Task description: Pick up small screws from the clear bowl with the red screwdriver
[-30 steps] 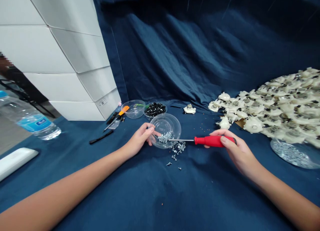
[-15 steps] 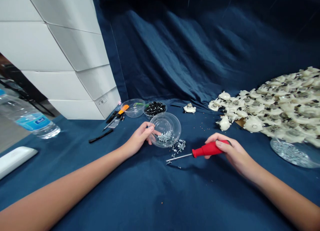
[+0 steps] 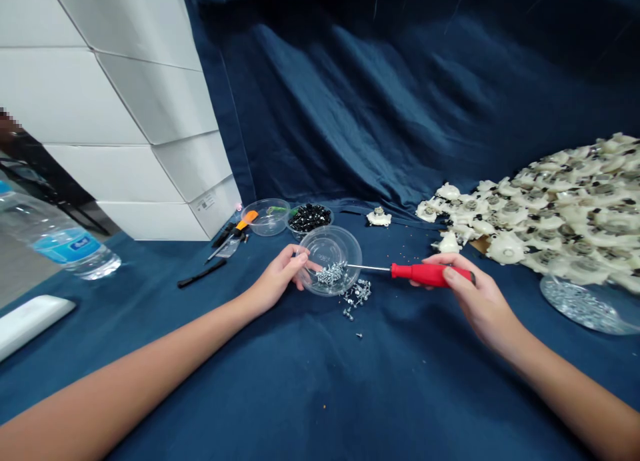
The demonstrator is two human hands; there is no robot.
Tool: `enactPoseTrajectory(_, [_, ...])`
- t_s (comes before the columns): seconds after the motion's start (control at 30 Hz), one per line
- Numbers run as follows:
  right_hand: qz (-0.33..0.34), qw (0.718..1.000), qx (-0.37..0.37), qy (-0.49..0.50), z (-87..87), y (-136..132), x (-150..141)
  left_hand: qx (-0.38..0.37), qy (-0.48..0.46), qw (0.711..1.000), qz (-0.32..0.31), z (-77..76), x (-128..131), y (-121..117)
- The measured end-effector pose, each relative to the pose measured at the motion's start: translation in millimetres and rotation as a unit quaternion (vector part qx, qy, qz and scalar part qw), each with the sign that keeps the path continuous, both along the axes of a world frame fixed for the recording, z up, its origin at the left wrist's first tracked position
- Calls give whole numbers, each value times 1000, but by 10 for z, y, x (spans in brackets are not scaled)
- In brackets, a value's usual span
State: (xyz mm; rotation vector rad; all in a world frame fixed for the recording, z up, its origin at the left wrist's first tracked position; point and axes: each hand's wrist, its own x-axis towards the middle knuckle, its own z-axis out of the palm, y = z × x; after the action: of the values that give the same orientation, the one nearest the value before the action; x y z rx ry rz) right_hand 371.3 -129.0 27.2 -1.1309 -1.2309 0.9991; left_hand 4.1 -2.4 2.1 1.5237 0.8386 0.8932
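Observation:
My left hand (image 3: 286,272) grips the left rim of a clear round plastic tub (image 3: 345,242), which is tilted towards me. Small silver screws (image 3: 330,273) lie in a heap at the tub's lower side. In my right hand (image 3: 467,284) is a screwdriver (image 3: 425,274) with a red handle, its fingers wrapped round the grip. The shaft points left, and its tip is over the tub's right part by the screws. More loose screws (image 3: 359,292) are scattered on the blue cloth just below the tub, with a single one nearer me.
Behind the tub stand a bowl of black parts (image 3: 310,218) and a clear lid (image 3: 267,218). Cream plastic parts (image 3: 565,214) are piled at right, beside a bag of screws (image 3: 580,306). White boxes (image 3: 180,174), a water bottle (image 3: 70,244) and several tools (image 3: 240,229) are at left.
My right hand has lifted the screwdriver, moving its tip up from the loose screws on the cloth to the tub. A screw by the tip is gone from the cloth. My left hand stays put.

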Motion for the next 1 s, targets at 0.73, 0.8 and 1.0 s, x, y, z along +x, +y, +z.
enactPoseTrajectory(0.73, [27,998,-43,45,-78,92,79,-71,-64,994,51,33,3,14])
enactPoseTrajectory(0.8, [32,996,-35,80,-36,72,75,-66,-57,995,48,27,2,14])
enactPoseTrajectory(1.0, [33,998,-17,45,-13,34,19,-22,-29,999,19,-8,0,7])
